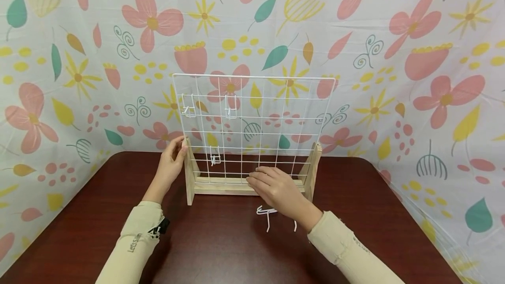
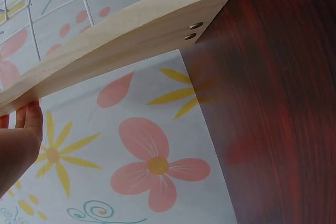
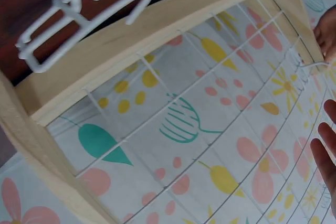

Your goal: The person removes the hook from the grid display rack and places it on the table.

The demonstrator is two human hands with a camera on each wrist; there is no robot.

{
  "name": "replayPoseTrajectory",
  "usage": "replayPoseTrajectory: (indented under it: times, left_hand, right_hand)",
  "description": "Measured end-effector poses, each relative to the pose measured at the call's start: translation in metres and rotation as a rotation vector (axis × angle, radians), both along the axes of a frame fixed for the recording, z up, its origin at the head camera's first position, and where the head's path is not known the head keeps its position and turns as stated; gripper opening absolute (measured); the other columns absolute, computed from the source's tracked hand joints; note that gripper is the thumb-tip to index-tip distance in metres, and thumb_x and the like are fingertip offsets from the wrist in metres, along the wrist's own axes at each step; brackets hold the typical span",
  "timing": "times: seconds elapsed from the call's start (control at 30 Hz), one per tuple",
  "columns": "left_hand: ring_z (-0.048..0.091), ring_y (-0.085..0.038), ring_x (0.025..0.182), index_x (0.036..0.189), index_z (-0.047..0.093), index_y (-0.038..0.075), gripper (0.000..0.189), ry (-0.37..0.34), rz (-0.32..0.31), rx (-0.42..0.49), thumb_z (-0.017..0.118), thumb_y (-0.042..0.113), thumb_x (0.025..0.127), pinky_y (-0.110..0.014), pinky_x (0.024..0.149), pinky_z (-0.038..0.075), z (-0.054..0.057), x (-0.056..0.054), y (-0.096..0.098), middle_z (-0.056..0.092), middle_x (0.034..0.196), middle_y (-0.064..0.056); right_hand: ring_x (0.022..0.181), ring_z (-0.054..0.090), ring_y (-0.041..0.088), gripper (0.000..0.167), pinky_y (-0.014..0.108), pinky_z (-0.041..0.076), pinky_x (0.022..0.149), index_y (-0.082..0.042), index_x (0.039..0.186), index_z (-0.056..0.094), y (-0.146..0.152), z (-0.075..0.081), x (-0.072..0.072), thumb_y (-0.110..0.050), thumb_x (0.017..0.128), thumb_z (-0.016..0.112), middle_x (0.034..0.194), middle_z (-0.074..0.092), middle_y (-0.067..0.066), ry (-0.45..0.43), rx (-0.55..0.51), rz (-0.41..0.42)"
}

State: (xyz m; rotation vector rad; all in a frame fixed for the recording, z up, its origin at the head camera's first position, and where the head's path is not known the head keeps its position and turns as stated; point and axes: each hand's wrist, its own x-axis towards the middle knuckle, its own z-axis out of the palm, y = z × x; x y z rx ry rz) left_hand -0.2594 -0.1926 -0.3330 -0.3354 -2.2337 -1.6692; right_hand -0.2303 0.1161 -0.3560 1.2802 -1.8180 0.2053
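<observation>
A white wire grid panel (image 1: 250,133) stands upright in a wooden stand (image 1: 225,190) on the table. My left hand (image 1: 171,161) grips the top of the stand's left side piece, its fingertips against the wood in the left wrist view. Three white wire hooks hang on the grid: one at upper left (image 1: 188,111), another to its right (image 1: 230,112), a third lower down (image 1: 214,159). My right hand (image 1: 280,191) is at the lower middle of the grid, and its fingers (image 3: 321,162) look straight and spread in the right wrist view, holding nothing.
Loose white hooks (image 1: 267,211) lie on the dark red table (image 1: 221,240) in front of the stand, partly hidden under my right hand. Close behind the table hangs a flower-patterned cloth (image 1: 355,117). The stand's right side piece (image 1: 314,170) rises beyond my right hand.
</observation>
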Motion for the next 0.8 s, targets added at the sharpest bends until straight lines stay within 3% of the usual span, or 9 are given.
replayPoseTrajectory:
  times: [0.33, 0.6, 0.8]
  left_hand:
    - [0.046, -0.006, 0.094, 0.137, 0.041, -0.010, 0.038, 0.022, -0.008, 0.018, 0.045, 0.003, 0.101, -0.010, 0.080, 0.038, -0.002, -0.003, -0.001, 0.049, 0.114, -0.023]
    - [0.047, -0.008, 0.092, 0.139, 0.043, -0.001, 0.041, 0.037, -0.007, 0.024, 0.047, 0.013, 0.102, -0.013, 0.078, 0.040, -0.025, -0.025, -0.009, 0.050, 0.116, -0.019]
    - [0.048, -0.008, 0.093, 0.140, 0.042, -0.002, 0.042, 0.056, -0.006, 0.002, 0.047, 0.015, 0.102, -0.012, 0.077, 0.040, -0.028, -0.026, -0.011, 0.050, 0.116, -0.018]
  right_hand:
    - [0.097, 0.064, 0.025, 0.017, 0.034, 0.051, 0.088, -0.005, 0.103, 0.074, -0.009, 0.012, -0.003, -0.012, 0.091, 0.065, 0.098, 0.072, 0.006, 0.006, -0.092, -0.022]
    - [0.097, 0.064, 0.025, 0.019, 0.034, 0.052, 0.085, -0.005, 0.100, 0.075, -0.016, 0.023, -0.006, -0.008, 0.082, 0.075, 0.097, 0.072, 0.006, -0.008, -0.170, -0.030]
    - [0.095, 0.065, 0.027, 0.020, 0.034, 0.051, 0.088, -0.004, 0.098, 0.075, -0.019, 0.028, -0.011, -0.006, 0.079, 0.077, 0.097, 0.072, 0.007, -0.010, -0.208, -0.025]
